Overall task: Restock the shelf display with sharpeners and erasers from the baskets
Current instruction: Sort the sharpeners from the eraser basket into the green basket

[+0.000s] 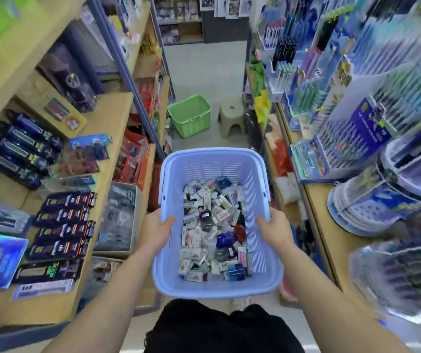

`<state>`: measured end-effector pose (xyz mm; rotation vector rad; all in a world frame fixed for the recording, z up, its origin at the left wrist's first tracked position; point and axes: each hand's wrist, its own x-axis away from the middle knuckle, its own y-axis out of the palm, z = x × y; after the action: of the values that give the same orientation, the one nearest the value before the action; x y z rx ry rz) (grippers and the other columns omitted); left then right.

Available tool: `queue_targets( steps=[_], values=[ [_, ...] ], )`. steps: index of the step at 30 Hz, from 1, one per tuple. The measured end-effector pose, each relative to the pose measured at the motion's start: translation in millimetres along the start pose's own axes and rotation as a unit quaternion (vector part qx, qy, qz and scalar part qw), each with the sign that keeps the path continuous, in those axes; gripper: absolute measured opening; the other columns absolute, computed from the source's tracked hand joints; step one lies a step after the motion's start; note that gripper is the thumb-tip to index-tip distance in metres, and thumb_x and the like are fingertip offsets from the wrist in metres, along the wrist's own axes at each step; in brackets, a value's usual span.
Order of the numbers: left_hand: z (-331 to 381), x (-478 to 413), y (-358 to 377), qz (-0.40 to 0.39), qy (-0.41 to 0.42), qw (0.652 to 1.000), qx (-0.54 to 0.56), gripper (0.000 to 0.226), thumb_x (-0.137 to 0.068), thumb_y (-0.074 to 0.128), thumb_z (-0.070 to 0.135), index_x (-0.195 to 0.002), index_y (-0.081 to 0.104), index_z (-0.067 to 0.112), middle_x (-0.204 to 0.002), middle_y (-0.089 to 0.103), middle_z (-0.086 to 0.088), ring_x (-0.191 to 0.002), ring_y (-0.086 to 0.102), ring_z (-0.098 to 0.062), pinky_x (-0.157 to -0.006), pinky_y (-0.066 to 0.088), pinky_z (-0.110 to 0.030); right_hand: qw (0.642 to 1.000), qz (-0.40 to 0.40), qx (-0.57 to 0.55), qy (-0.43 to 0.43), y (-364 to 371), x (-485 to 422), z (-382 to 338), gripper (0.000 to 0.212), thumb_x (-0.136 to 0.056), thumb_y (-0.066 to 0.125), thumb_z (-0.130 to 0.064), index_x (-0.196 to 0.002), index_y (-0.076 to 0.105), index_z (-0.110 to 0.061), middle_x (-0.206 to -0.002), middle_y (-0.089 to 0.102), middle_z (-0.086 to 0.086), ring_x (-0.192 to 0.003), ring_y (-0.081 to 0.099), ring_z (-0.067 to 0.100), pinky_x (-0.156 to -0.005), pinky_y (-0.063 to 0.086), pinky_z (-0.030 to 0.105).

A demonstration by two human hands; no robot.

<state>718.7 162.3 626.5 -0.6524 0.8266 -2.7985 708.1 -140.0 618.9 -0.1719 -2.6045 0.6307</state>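
You stand in a narrow aisle between two runs of shelving: the left shelf (114, 128) carries dark carded packs laid flat in rows, and the right shelf (317, 207) is crowded with pen displays (357, 98) standing upright. Between them, in front of your body, you hold the blue basket (214, 152) level, its long side running away from you. Both your forearms reach forward, roughly side by side, bare to the wrists, one to each long side of the basket. Farther down the aisle a green basket (190, 115) sits on the floor close to the left shelving, with a small beige stool (231, 115) just beside it on the right. Your left hand (154, 231) grips the basket's left rim, the thumb hooked over the edge and pointing inward; your right hand (275, 229) grips the right rim the same way. The other fingers of both hands lie outside the walls, hidden. The erasers and sharpeners (212, 230) lie in a loose heap across the blue basket's bottom, mostly small white boxes with a few dark blue, black and red pieces among them.
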Motion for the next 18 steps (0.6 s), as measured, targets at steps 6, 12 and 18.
queue_targets(
  steps=[6,12,18],
  values=[
    [70.4,-99.4,10.5,0.034,-0.005,0.999,0.014,0.021,-0.102,0.058,0.023,-0.120,0.068,0.019,-0.102,0.073,0.001,-0.090,0.069,-0.021,-0.080,0.056,-0.038,1.000,-0.023,0.000,-0.017,-14.1,-136.8,-61.7,0.011,-0.098,0.058,-0.015,-0.098,0.067,-0.009,-0.067,0.060,0.010,-0.055,0.050,0.022,-0.052,0.040,0.034],
    [119.4,-229.1,15.2,0.057,-0.011,0.998,0.016,0.016,-0.101,0.059,0.020,-0.114,0.068,0.020,-0.092,0.071,0.004,-0.081,0.067,-0.018,-0.068,0.052,-0.031,0.998,-0.016,0.036,-0.038,0.6,-272.8,-127.0,0.012,-0.096,0.061,-0.014,-0.096,0.068,-0.005,-0.070,0.064,0.007,-0.054,0.053,0.016,-0.047,0.038,0.025],
    [169.5,-376.1,11.2,0.038,-0.036,0.997,0.049,0.021,-0.100,0.060,0.014,-0.117,0.069,0.008,-0.102,0.072,-0.007,-0.091,0.067,-0.026,-0.076,0.049,-0.032,0.998,-0.014,0.051,-0.025,22.7,-407.8,-198.8,0.011,-0.096,0.063,-0.019,-0.094,0.070,-0.012,-0.067,0.066,0.006,-0.054,0.055,0.018,-0.051,0.044,0.030]
  ],
)
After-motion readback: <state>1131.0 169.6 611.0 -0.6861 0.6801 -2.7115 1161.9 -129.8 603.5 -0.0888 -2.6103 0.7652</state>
